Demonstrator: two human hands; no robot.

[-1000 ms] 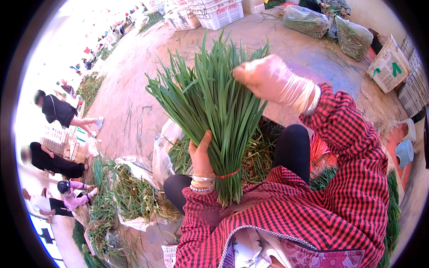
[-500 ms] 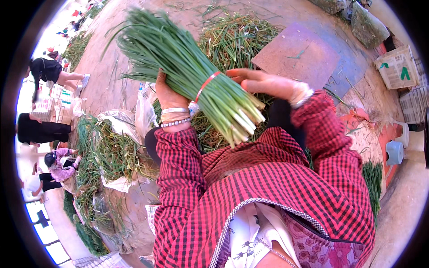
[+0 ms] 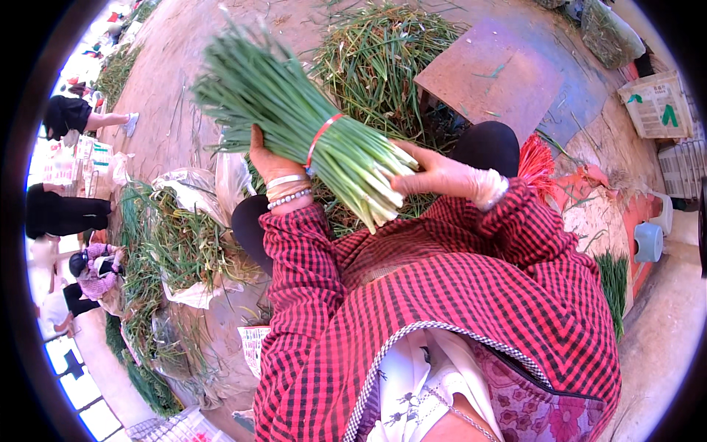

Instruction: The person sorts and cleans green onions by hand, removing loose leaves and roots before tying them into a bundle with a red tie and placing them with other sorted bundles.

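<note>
A thick bunch of garlic chives [image 3: 276, 99] lies slantwise in front of me, green leaf tips up at far left, pale stem ends down toward my lap. One red band [image 3: 321, 141] circles it below the middle. My left hand [image 3: 270, 160] is closed round the bunch from beneath and from the left, close to the band; the leaves hide part of its fingers. At the stem ends, my right hand [image 3: 438, 175] presses from the right, its thumb and fingers curved against the pale stalks. Some of the right fingers are hidden behind the stems.
A low board table [image 3: 490, 77] stands ahead, beside a heap of loose chives [image 3: 375, 55]. Red strips [image 3: 537, 168] lie right of my knee. Another leafy heap [image 3: 188, 239] and several people are at left. A crate [image 3: 655, 107] and a light-blue bucket [image 3: 648, 241] are at right.
My right hand has moved from beside the band down to the stem ends and now touches them. The bunch has shifted slightly left. Red strips and my right knee have come into view.
</note>
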